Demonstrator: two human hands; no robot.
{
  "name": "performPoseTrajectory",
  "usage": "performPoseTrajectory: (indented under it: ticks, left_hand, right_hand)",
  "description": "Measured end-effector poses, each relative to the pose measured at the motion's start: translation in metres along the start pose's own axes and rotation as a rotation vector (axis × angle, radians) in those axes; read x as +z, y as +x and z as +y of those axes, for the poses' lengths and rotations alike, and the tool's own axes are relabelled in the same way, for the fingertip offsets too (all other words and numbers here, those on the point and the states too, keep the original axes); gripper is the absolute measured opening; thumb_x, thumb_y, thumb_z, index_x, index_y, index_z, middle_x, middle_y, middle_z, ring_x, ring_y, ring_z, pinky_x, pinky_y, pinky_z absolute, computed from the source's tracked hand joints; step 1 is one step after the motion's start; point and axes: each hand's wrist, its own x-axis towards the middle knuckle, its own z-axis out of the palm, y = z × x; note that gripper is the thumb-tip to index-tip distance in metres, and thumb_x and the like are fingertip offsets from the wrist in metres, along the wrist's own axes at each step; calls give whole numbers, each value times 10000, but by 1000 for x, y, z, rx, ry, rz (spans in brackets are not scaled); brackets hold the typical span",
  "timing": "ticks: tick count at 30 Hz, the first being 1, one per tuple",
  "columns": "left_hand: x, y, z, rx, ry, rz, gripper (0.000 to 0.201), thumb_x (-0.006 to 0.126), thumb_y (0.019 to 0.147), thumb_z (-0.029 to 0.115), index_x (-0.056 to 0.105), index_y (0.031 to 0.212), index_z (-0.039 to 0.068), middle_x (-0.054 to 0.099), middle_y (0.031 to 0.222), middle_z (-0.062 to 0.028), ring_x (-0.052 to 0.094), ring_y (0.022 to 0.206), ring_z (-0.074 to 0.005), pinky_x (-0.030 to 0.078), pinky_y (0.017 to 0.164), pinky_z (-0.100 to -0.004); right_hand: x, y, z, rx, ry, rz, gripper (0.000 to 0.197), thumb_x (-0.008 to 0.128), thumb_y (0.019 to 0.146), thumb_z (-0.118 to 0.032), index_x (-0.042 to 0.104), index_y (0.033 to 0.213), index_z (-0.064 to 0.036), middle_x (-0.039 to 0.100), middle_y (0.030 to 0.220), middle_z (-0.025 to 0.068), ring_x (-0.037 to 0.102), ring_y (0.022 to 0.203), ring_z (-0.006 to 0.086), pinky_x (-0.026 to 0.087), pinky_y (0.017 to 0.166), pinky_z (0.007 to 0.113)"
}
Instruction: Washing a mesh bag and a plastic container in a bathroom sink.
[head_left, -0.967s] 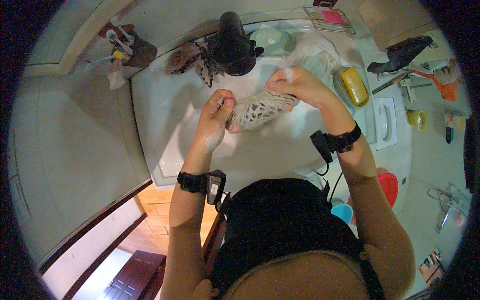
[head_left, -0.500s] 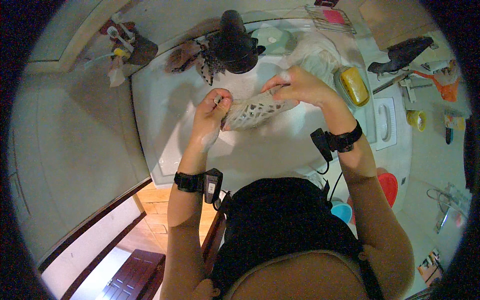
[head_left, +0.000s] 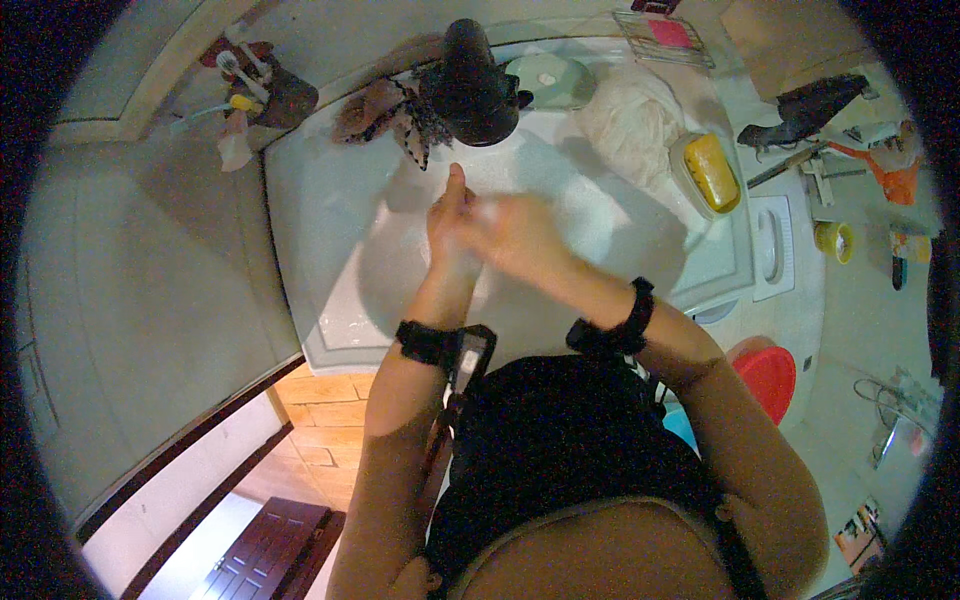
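Observation:
Over the white basin [head_left: 335, 325] my two hands are pressed together. My left hand [head_left: 447, 225] has its thumb pointing up, with its fingers curled in and mostly hidden behind the other hand. My right hand [head_left: 515, 235] lies across it, smeared by motion, with a pale patch like foam near its knuckles. Whatever is between the hands does not show; the white openwork mesh cloth seen before is out of sight. Just beyond them stands a dark round pot-like object [head_left: 475, 105]. A heap of white fabric [head_left: 635, 125] lies to the right.
At the basin's right edge sits a yellow soap bar [head_left: 712, 172] in a dish. Dark patterned cloth [head_left: 380, 115] and a pale green round item [head_left: 548, 82] lie at the back. A brush holder [head_left: 285, 100] stands far left; a red basin [head_left: 768, 380] is lower right.
My right hand has moved left and down onto my left hand, which has shifted slightly right. The mesh cloth stretched between them no longer shows.

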Motion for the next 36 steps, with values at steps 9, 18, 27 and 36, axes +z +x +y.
performPoseTrajectory:
  ticks: [9,18,27,36]
  left_hand:
    - [18,1,-30,-133,251,197,449,315,860,440,516,837,40,539,733,-63,500,676,-160,414,567,-286]
    - [40,-8,-33,-239,218,301,456,307,864,426,485,907,8,531,870,-105,518,730,-220,433,672,-285]
    - [9,23,-48,-171,9,366,392,316,866,415,489,882,64,490,770,-51,473,672,-165,413,611,-322]
    - [6,34,-66,-177,-337,142,338,308,869,383,467,790,95,476,715,-36,478,644,-148,405,563,-288]
  right_hand:
    - [25,-16,46,105,-214,65,274,456,798,-248,571,680,-29,544,564,141,521,468,316,419,463,382]
    - [17,-12,57,601,-199,-211,415,402,808,-399,593,735,-38,584,722,165,559,588,336,437,472,438]
    - [21,-8,55,633,48,-65,372,438,798,-363,567,673,-37,543,576,175,528,491,337,405,448,429]
    - [32,-19,56,430,-164,-12,326,460,774,-337,590,722,-42,544,603,190,534,529,338,407,477,442]
